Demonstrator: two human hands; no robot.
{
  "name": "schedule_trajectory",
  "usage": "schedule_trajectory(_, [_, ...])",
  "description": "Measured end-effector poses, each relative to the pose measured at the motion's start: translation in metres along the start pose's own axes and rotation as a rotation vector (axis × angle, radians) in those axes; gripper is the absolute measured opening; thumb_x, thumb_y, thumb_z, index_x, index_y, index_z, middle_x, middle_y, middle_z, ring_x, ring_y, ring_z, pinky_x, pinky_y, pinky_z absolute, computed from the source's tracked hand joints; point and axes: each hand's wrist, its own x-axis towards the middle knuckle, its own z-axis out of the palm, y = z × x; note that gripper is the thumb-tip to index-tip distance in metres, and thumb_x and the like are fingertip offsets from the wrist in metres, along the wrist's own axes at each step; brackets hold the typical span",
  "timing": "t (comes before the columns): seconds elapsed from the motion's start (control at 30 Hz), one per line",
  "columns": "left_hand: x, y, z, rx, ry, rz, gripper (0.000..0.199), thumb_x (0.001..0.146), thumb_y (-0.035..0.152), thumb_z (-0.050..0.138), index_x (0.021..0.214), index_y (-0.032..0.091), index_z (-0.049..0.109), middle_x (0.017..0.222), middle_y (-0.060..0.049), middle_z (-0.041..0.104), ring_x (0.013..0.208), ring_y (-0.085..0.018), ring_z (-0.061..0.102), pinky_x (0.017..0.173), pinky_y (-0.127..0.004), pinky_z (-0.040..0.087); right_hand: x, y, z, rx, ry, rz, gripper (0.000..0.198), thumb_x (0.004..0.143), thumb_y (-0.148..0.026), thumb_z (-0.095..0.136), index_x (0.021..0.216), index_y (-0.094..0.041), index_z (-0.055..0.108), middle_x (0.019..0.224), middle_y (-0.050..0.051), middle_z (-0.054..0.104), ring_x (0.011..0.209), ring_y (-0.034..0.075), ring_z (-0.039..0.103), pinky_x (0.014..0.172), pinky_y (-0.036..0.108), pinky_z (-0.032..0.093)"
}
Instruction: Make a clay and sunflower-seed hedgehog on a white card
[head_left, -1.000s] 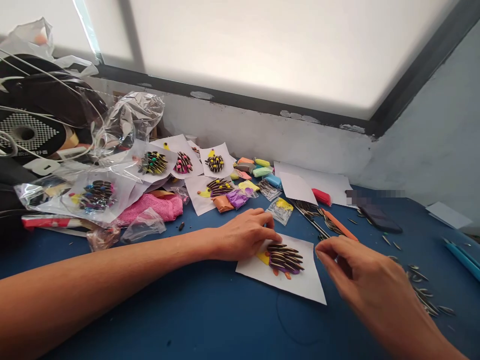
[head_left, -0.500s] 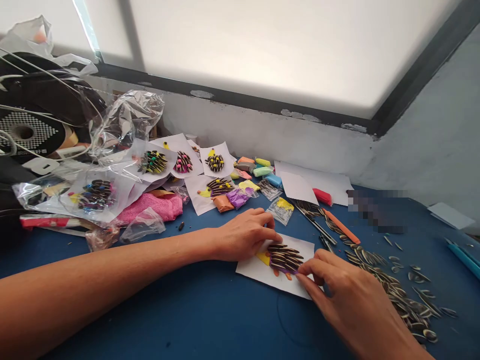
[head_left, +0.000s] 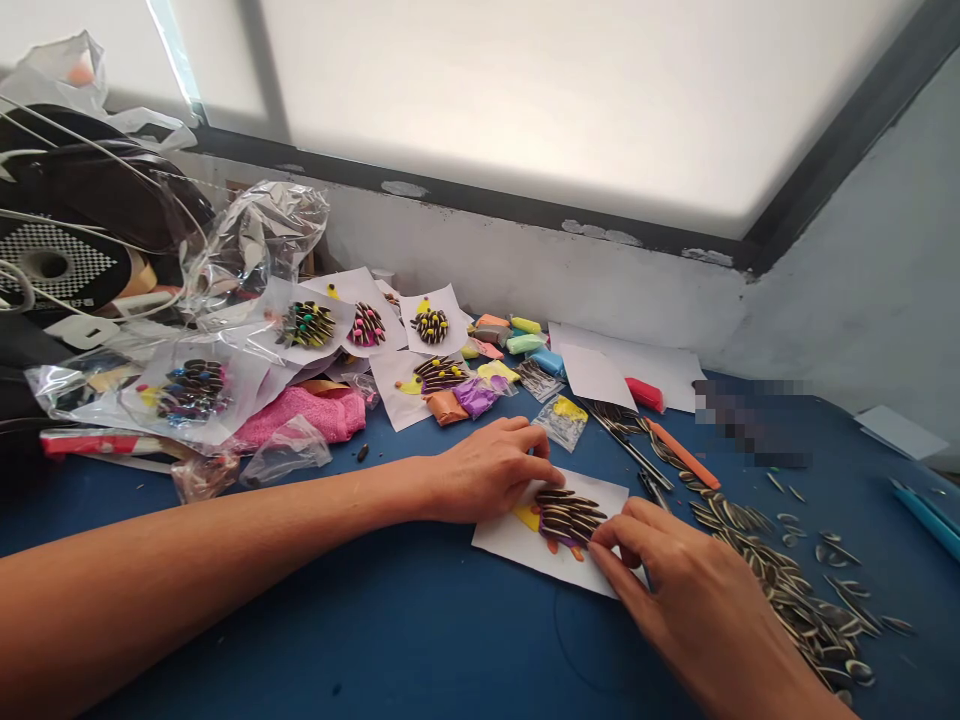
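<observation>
A white paper sheet [head_left: 510, 552] lies on the blue tabletop, bearing a hedgehog figure with a yellow clay head [head_left: 529, 515], a purple clay body and orange feet. Striped sunflower seeds [head_left: 571, 515] stick out of the body as spines. My left hand [head_left: 491, 468] holds the sheet down at its upper left, fingers bent and tips beside the head. At the body's lower right edge, my right hand [head_left: 660, 560] is closed in a pinch, its fingertips touching the purple clay. Whatever lies between those fingertips is hidden.
Loose sunflower seeds [head_left: 787, 580] spread along the right side, near an orange stick-shaped tool [head_left: 684, 455]. Coloured clay packs [head_left: 474, 397] and finished hedgehog sheets [head_left: 430, 322] lie behind my hands. A pink towel [head_left: 319, 412] and clear plastic bags [head_left: 259, 240] are at left.
My right fingertips have shifted very slightly left along the purple edge. My left hand and the sheet stay where they were.
</observation>
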Motion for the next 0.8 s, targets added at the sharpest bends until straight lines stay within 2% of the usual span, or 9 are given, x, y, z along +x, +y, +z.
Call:
schedule_trajectory(0.37, [0.0003,-0.0006,0.0001,0.001,0.004,0.006,0.03,0.093,0.01,0.05,0.11,0.023,0.071,0.103,-0.008,0.061,0.085,-0.018,0.048,0.08,-0.031,0.043,0.0017,-0.002,-0.003,-0.007,-0.008,-0.004,0.038,0.1,-0.035,0.039,0.074,-0.024,0.064,0.069,0.0,0.064,0.043,0.011,0.058,0.042,0.024,0.04])
schedule_trajectory(0.57, [0.0006,-0.0002,-0.001,-0.005,-0.012,-0.001,0.03,0.093,0.009,0.051,0.11,0.022,0.071,0.104,-0.008,0.061,0.086,-0.018,0.048,0.08,-0.031,0.044,-0.0011,-0.0009,0.0034,-0.037,-0.022,-0.007,0.034,0.099,-0.032,0.042,0.074,-0.025,0.064,0.071,0.0,0.064,0.048,0.013,0.061,0.044,0.025,0.042])
schedule_trajectory(0.8, [0.0005,-0.0006,-0.0004,-0.001,-0.004,0.002,0.03,0.092,0.009,0.051,0.11,0.022,0.071,0.103,-0.008,0.061,0.086,-0.018,0.049,0.081,-0.031,0.044,0.0029,-0.0038,0.0027,-0.015,0.0,-0.019,0.035,0.1,-0.031,0.039,0.072,-0.024,0.059,0.07,-0.001,0.061,0.044,0.011,0.056,0.042,0.024,0.04])
